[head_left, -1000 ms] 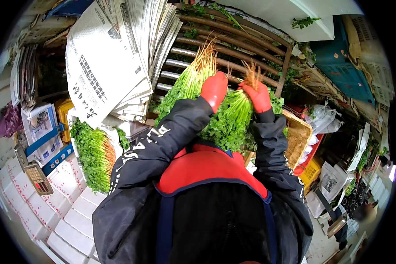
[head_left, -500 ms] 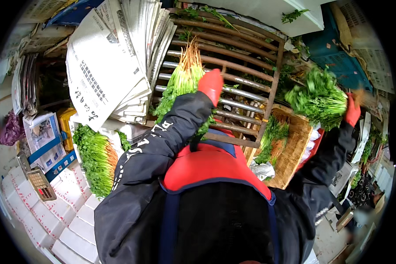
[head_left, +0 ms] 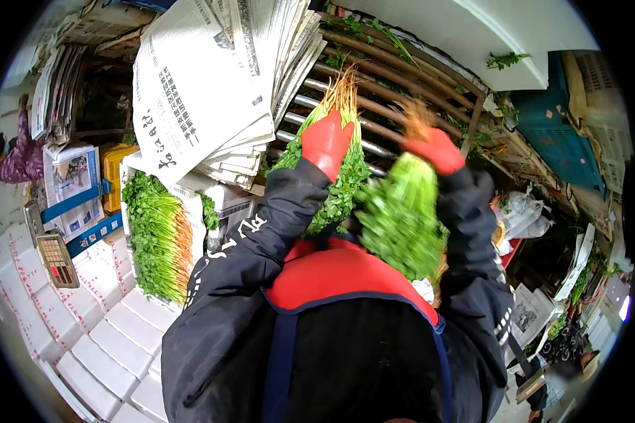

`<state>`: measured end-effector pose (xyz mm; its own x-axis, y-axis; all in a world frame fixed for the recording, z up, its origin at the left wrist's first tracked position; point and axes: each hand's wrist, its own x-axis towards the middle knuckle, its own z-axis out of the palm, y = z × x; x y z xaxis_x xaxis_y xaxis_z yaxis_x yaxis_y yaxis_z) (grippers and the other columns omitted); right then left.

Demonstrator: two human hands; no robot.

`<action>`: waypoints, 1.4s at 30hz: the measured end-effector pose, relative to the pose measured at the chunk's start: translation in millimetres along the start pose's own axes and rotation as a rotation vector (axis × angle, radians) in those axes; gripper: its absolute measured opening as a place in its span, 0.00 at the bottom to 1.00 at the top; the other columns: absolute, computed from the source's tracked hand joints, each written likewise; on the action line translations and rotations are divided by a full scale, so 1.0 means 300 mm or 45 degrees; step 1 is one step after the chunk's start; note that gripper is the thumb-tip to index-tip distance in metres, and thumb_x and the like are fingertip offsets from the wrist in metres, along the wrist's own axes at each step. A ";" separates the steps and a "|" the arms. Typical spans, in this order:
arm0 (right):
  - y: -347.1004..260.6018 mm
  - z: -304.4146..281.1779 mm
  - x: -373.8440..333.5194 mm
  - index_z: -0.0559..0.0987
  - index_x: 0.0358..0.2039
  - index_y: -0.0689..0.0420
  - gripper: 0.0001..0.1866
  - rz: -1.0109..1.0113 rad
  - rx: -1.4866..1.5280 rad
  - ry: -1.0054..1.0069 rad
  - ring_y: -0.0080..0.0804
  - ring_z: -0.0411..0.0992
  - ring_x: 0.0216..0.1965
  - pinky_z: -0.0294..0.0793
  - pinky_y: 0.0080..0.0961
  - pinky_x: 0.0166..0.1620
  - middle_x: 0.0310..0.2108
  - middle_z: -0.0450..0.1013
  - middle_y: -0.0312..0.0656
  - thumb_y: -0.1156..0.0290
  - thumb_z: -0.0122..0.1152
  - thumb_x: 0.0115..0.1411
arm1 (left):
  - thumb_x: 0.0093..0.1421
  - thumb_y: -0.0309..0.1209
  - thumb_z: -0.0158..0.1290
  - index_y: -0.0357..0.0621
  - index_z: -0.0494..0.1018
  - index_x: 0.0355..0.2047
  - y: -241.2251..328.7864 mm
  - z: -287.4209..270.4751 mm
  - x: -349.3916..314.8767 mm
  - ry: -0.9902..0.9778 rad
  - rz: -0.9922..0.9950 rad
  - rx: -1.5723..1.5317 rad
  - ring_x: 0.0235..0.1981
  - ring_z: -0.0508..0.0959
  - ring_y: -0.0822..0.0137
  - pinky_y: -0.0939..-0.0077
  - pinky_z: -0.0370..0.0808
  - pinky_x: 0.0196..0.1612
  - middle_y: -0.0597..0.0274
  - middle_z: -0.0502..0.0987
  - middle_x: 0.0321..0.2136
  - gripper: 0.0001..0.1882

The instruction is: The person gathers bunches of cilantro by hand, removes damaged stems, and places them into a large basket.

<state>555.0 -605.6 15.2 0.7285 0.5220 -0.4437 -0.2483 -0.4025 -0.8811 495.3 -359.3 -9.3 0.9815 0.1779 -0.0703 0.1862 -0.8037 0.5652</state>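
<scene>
Both my hands are in red gloves. My left hand (head_left: 326,146) is closed on a bunch of coriander (head_left: 346,180) lying on the slatted metal rack, just below its brownish roots; the fingertips partly sink among the stems. The leaves of that bunch point toward me. My right hand (head_left: 436,151) grips a second bunch of coriander (head_left: 402,225) by its root end, with the leaves hanging down toward my red apron. Motion blurs this bunch. A gap remains between the two hands.
A newspaper stack (head_left: 197,92) overlaps the left of the metal rack (head_left: 395,92). More coriander (head_left: 155,236) lies in a white box at left, near white cartons (head_left: 106,359). A teal crate (head_left: 568,134) stands at far right, and clear plastic bags (head_left: 525,215) lie below it.
My right hand has swung in from the far right with its bunch, which now hangs in front of me over the woven basket. My left hand has stayed at the bunch on the rack.
</scene>
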 end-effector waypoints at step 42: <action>0.084 0.089 0.309 0.73 0.37 0.63 0.11 0.191 0.380 -0.244 0.32 0.73 0.39 0.70 0.25 0.44 0.34 0.75 0.43 0.76 0.57 0.52 | 0.53 0.43 0.53 0.43 0.67 0.32 -0.055 0.077 -0.032 -0.305 -0.057 0.131 0.24 0.77 0.50 0.58 0.73 0.26 0.53 0.75 0.24 0.16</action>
<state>599.1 -547.3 -52.6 0.5442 0.6168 -0.5687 -0.5387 -0.2628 -0.8005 483.7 -360.9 -37.1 0.9523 0.0852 -0.2929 0.2214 -0.8535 0.4717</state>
